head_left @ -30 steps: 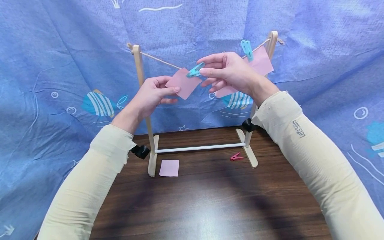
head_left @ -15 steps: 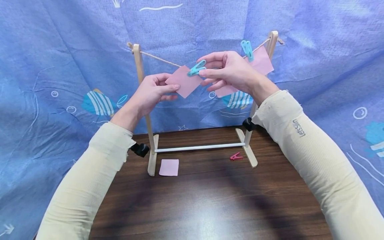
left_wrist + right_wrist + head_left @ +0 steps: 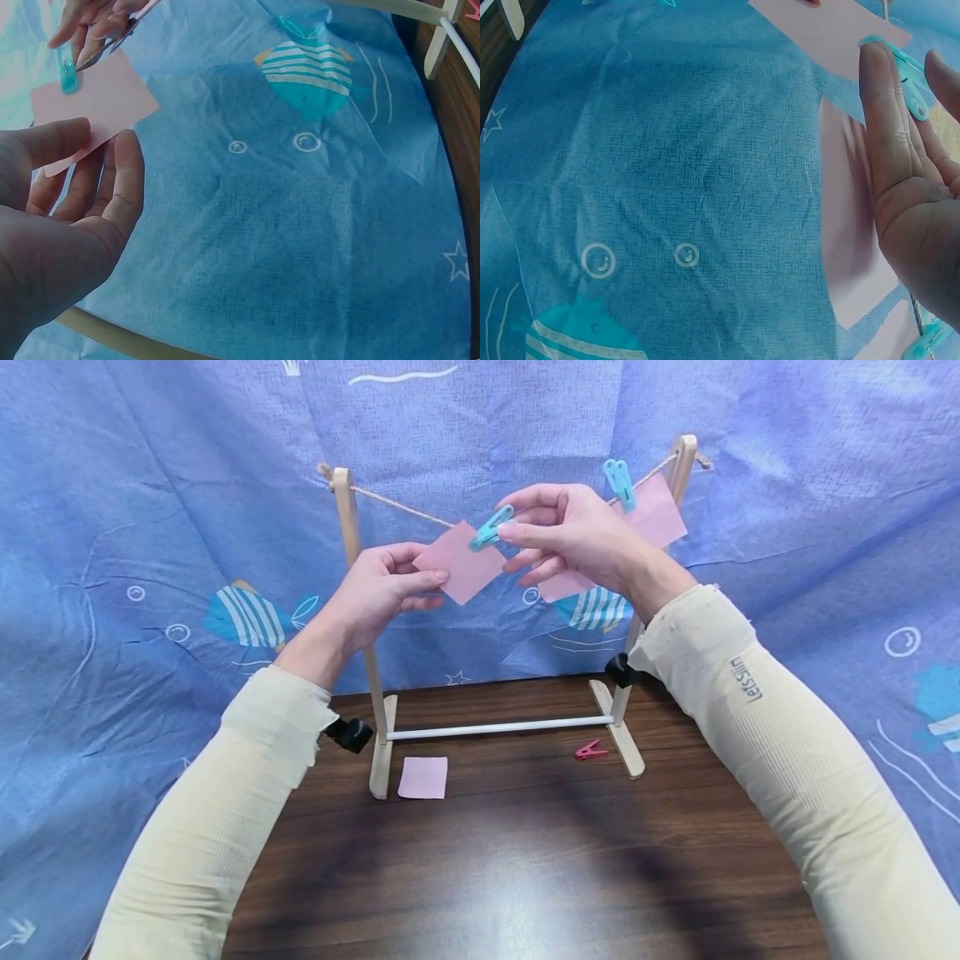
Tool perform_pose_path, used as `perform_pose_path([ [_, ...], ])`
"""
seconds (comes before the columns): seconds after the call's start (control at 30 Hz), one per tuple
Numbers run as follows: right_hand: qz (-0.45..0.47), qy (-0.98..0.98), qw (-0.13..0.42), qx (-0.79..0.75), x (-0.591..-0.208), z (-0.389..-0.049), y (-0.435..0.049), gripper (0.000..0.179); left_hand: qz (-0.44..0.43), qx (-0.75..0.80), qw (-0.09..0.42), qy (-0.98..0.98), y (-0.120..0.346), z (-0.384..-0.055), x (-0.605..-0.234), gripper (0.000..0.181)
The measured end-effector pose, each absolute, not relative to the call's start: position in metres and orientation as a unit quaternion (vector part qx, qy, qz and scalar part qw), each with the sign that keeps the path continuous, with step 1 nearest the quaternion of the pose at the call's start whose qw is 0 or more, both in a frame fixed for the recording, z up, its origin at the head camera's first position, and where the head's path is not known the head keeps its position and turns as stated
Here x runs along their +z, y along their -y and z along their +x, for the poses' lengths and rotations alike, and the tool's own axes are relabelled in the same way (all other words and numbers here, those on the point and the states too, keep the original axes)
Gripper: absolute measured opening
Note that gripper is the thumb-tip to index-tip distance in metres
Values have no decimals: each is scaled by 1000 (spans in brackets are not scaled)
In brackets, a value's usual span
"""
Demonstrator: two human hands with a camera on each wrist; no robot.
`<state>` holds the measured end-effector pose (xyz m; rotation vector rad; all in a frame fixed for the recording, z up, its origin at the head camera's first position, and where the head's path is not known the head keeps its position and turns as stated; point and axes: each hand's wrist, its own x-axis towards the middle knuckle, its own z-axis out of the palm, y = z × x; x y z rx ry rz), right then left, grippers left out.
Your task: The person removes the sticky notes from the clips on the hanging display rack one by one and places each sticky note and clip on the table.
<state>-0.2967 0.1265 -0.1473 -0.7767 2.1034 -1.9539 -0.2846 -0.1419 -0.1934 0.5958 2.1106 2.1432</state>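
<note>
In the head view my left hand (image 3: 382, 585) pinches the left edge of a pink paper square (image 3: 459, 564), thumb in front. A light-blue clothespin (image 3: 491, 527) sits at the paper's upper right edge. My right hand (image 3: 577, 531) pinches the clothespin's handle end between thumb and fingers. The rope (image 3: 401, 508) runs behind the paper; whether the clothespin's tips grip the rope is hidden. Behind my right hand hangs another pink square (image 3: 566, 587), partly covered. Farther right, a second light-blue clothespin (image 3: 619, 485) holds a pink square (image 3: 660, 510) on the rope.
The rope spans two wooden posts (image 3: 345, 518), joined low down by a white rod (image 3: 498, 727). On the dark table (image 3: 487, 860) lie a pink square (image 3: 423, 777) near the left foot and a red clothespin (image 3: 591, 750) near the right foot. A blue fish-print curtain (image 3: 465, 435) hangs behind.
The held paper and its clothespin have risen slightly, and the clothespin's handles have tilted upward. Both hands have shifted up a little. The things on the table have stayed put.
</note>
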Motion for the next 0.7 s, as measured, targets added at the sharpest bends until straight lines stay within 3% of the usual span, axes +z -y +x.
perform_pose_path([
  [0.27, -260, -712, 83, -646, -147, -296, -127, 45, 198, 704, 38, -681, 142, -283, -193, 24],
  [0.7, -262, -696, 50, -667, -148, -295, -129, 37, 193, 709, 34, -678, 143, -282, -189, 26],
])
